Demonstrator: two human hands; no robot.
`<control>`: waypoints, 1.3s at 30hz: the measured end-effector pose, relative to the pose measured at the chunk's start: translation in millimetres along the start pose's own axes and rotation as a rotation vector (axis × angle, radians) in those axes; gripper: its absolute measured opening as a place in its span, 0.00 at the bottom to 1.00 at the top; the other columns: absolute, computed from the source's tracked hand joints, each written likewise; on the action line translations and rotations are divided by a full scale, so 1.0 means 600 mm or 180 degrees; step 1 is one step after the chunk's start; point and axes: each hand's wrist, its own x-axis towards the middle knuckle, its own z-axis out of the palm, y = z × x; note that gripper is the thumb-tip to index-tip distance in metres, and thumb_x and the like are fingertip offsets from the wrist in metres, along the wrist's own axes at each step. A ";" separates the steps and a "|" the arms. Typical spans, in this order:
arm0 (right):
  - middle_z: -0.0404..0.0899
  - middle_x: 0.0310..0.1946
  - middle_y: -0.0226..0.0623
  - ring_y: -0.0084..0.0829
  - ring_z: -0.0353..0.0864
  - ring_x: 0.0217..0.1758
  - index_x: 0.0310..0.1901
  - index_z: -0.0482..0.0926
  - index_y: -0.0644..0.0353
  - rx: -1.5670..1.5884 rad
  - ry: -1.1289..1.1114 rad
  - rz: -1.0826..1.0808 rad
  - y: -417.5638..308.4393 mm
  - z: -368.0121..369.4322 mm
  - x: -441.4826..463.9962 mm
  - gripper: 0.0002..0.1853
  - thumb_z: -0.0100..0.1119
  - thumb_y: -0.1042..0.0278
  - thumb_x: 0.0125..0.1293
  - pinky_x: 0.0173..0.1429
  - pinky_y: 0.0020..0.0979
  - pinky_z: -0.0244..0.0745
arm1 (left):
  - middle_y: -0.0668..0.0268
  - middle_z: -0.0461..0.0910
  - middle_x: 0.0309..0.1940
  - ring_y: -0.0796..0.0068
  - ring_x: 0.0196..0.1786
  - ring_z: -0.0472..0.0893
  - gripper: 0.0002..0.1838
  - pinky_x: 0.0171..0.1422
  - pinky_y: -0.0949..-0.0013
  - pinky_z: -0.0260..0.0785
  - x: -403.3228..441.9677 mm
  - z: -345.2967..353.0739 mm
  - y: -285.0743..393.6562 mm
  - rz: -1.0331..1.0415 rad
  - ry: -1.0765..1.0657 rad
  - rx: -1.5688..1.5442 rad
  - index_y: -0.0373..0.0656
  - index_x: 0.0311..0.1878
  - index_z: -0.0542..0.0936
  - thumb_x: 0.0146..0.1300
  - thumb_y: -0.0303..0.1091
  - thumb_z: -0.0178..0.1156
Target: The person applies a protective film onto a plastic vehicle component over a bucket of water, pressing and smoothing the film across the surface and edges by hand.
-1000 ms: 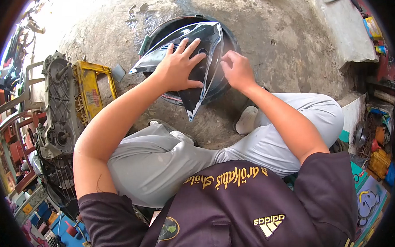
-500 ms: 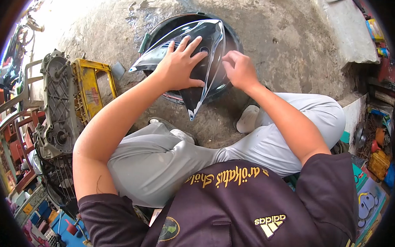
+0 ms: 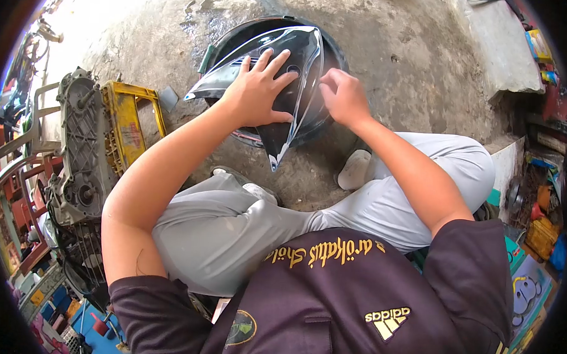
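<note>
A glossy black panel (image 3: 289, 108), pointed at its corners, lies across a round black basin (image 3: 345, 54) on the concrete floor. My left hand (image 3: 258, 92) rests flat on the panel with its fingers spread. Beside the panel's right edge, over the basin, my right hand (image 3: 342, 98) is closed, with thumb and fingertips pinched together. Whatever those fingertips may hold is too small or hidden to make out. One panel tip points down toward my feet, another out to the left past the basin's rim.
On the left stand a yellow crate (image 3: 128, 121) and a grey metal engine casing (image 3: 83, 145). A pale concrete slab (image 3: 500, 53) is at the upper right, with cluttered parts below it. My shoe (image 3: 355, 170) is just below the basin.
The hands and panel hold nearly the same places. My right hand has shifted very slightly at the panel's right edge, and the view has moved a little.
</note>
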 end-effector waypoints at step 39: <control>0.86 0.39 0.48 0.51 0.87 0.39 0.39 0.83 0.63 -0.0197 0.0072 -0.0052 0.009 0.005 0.011 0.04 0.65 0.74 0.65 0.44 0.45 0.80 | 0.52 0.55 0.85 0.38 0.85 0.57 0.49 0.82 0.27 0.54 0.002 -0.003 -0.004 -0.0020 0.0082 -0.0236 0.54 0.75 0.74 0.53 0.64 0.77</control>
